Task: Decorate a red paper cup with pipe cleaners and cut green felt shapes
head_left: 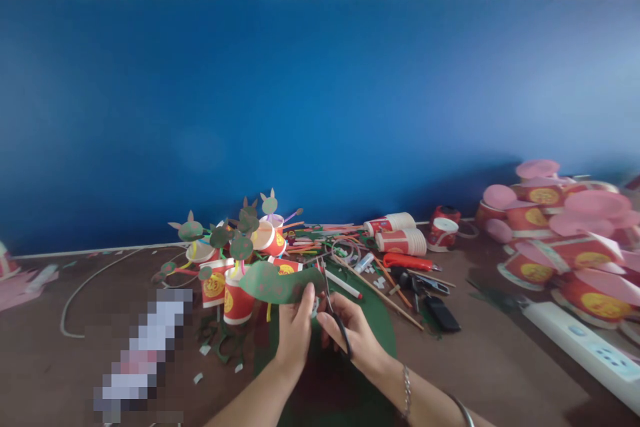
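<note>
My left hand (295, 330) pinches a curved piece of green paper (280, 283) between thumb and fingers, holding it above the table. In my right hand (353, 330) is a pair of scissors (329, 300) with black handles, its blades pointing up and away at the right end of the paper. Whether the blades touch the paper I cannot tell. Beneath both hands lies a larger dark green sheet (373, 320). Just beyond the left hand stand red paper cups (238, 300) topped with green paper animal heads (242, 247).
Stacked paper cups (400, 241), a red utility knife (410, 261), a marker (345, 281), keys (415, 283) and sticks lie beyond my hands. On the right are a white power strip (583, 337) and cups with pink paper (590, 213). A blue wall (310, 113) stands behind.
</note>
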Action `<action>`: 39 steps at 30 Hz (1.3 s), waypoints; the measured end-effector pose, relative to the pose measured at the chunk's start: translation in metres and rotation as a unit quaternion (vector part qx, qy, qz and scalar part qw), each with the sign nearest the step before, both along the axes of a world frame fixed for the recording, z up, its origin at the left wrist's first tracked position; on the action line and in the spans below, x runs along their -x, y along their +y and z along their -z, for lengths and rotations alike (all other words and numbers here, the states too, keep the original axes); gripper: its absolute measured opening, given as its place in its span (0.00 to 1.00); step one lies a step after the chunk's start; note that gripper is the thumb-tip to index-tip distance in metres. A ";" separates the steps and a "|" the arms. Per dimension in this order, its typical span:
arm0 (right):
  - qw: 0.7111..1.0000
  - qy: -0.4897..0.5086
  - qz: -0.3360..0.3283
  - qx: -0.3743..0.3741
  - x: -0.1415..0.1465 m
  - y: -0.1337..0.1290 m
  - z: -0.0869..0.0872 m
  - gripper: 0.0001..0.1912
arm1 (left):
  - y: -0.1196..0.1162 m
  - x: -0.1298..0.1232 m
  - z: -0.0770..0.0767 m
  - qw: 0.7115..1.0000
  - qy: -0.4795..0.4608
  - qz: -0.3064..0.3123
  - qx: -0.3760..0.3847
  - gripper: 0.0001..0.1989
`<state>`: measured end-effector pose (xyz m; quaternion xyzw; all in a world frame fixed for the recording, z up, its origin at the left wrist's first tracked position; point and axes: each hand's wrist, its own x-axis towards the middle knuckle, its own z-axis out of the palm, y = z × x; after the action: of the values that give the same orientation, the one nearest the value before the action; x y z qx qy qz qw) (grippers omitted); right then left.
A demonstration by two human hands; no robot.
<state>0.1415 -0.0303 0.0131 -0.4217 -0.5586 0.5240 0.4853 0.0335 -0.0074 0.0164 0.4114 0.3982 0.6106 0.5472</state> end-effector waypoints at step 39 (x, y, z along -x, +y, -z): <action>0.999 -0.024 -0.023 -0.010 -0.002 0.004 0.001 0.23 | 0.002 0.001 0.001 0.999 -0.029 0.035 0.011 0.12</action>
<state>0.1439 -0.0266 0.0124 -0.4162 -0.5847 0.5194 0.4638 0.0329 -0.0058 0.0150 0.4015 0.3742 0.5981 0.5839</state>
